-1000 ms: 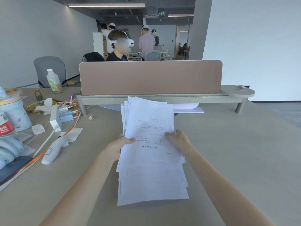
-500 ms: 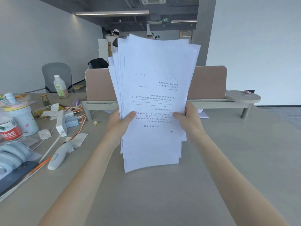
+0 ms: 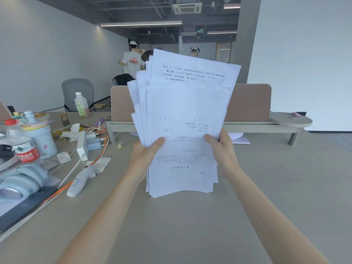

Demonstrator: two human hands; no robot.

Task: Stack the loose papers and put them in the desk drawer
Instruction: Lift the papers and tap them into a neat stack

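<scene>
White papers (image 3: 182, 115) are held upright above the desk (image 3: 266, 197), fanned unevenly at 12 o'clock. The stack is gripped at 9 o'clock by the left hand (image 3: 144, 155) and at 3 o'clock by the right hand (image 3: 222, 149).

Two bare forearms come up from the bottom edge, no sleeve reaching as far as the elbow, no watch, band or bracelet at either wrist. The left hand (image 3: 145, 155) and the right hand (image 3: 222, 149) are ungloved – no rings on the fingers that show – with thumbnails short and unpainted, thumbs slim and smooth
</scene>
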